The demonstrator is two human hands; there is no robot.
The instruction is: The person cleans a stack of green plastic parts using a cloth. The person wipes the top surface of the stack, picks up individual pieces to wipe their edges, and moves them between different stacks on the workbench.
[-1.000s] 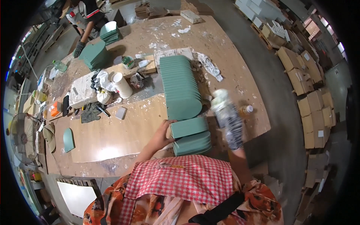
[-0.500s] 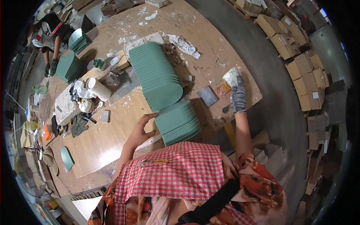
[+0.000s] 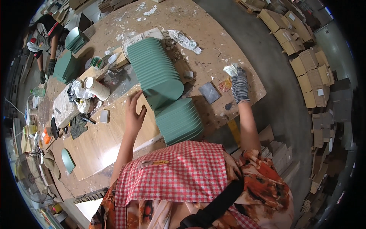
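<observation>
We have two stepped rows of green panels, a longer row (image 3: 152, 66) and a shorter row (image 3: 179, 120), lying mid-surface (image 3: 213, 42) before us.
Our bare left fingers (image 3: 132, 100) are loose and parted, gripping nothing, by the longer row's left edge, perhaps ready to steady it; whether they touch, we cannot tell. Our gloved right fingers (image 3: 239, 82) pinch a white cloth (image 3: 230, 70) near the surface's right edge, likely keeping it clear of the panels. We judge the overlap leaves each edge exposed: matte, sage-coloured, round-ended, ridged like steps, the longer row's nearest panel showing a broad, smooth face.
</observation>
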